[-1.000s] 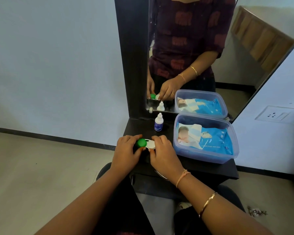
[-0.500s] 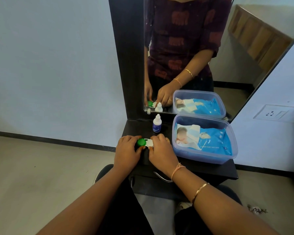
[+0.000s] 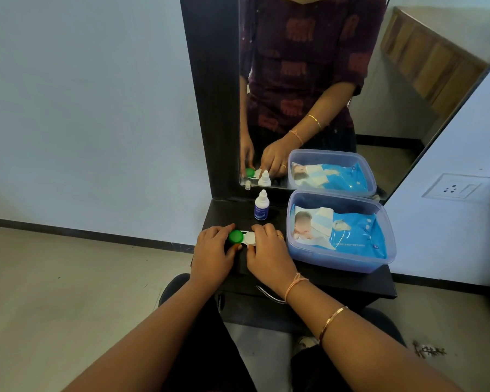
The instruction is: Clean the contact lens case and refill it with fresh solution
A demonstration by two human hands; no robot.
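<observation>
Right hand [image 3: 268,251] has shifted back along the contact lens case [image 3: 249,239], baring its white end; its fingers pinch that end. Left hand [image 3: 210,250] fingers curl round the green cap [image 3: 235,236]. Case sits on the table [image 3: 351,281], just in front of the solution bottle [image 3: 261,206]. Green cap on: unscrewing likely next.

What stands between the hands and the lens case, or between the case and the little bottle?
Nothing visible. The left hand and right hand both grip the lens case, and the solution bottle stands just behind it with only bare dark shelf between.
</observation>
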